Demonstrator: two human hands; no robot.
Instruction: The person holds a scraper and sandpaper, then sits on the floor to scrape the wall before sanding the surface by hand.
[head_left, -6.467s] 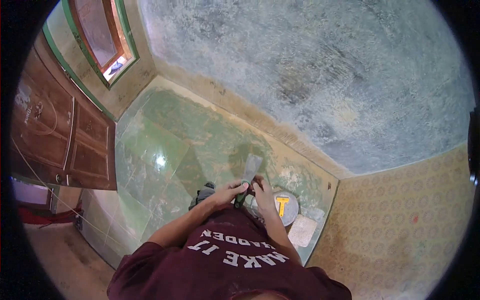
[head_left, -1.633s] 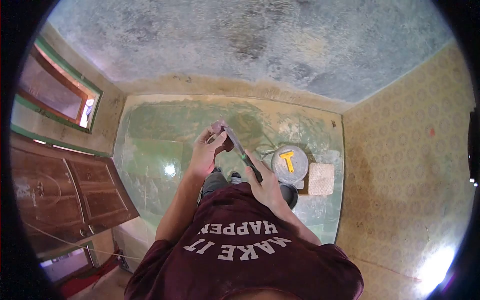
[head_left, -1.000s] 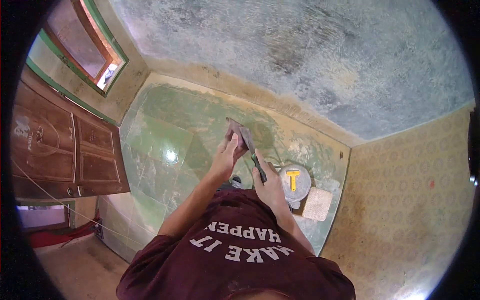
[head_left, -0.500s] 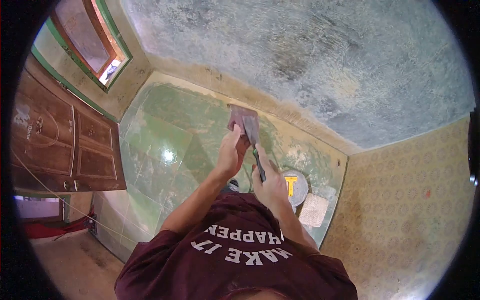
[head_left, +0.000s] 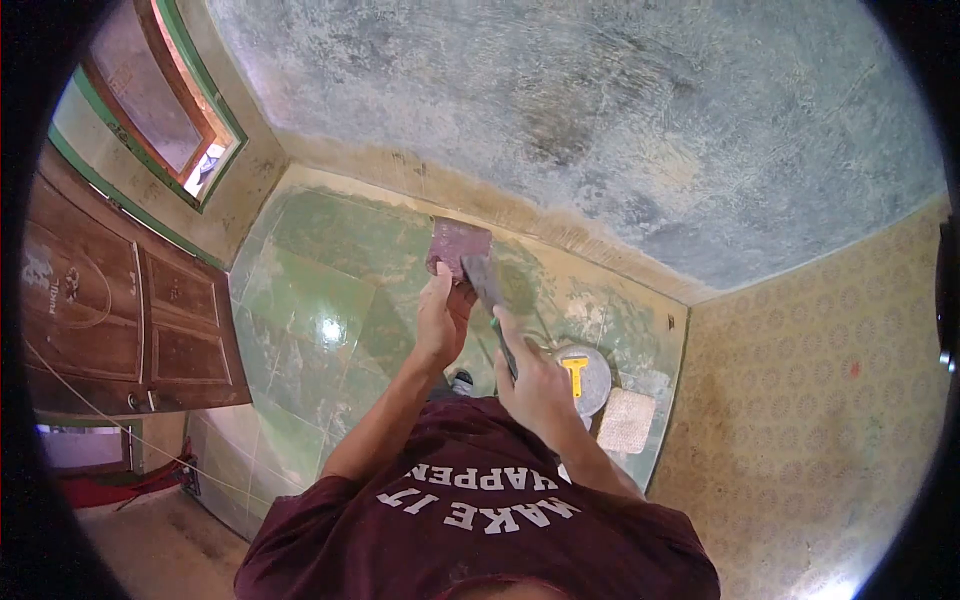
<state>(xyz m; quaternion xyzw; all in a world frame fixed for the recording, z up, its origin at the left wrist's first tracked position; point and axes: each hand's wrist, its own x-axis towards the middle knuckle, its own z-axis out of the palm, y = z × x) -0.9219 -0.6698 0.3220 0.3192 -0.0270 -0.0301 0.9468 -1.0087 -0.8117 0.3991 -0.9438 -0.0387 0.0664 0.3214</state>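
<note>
Green tiled floor (head_left: pixel 310 285), smeared; mottled blue-grey wall (head_left: pixel 450 100); right hand (head_left: pixel 538 388) holding scraper (head_left: pixel 482 282).

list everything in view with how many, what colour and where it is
dark-handled scraper: 1, grey blade, in the right hand
flat piece: 1, reddish purple, in the left hand
T-shaped tool: 1, yellow, on the round container
round container: 1, grey, right of the hands
textured block: 1, off-white, beside the container
tiled floor: 1, green, below
large wall: 1, mottled blue-grey, ahead
patterned wall: 1, yellowish, right
window: 1, brown and green frame, upper left
door: leaf count unclear, brown, left
cloth: 1, red, lower left
shirt: 1, maroon, white lettering, bottom
hands: 2, bare, centre; left hand, right hand
</note>
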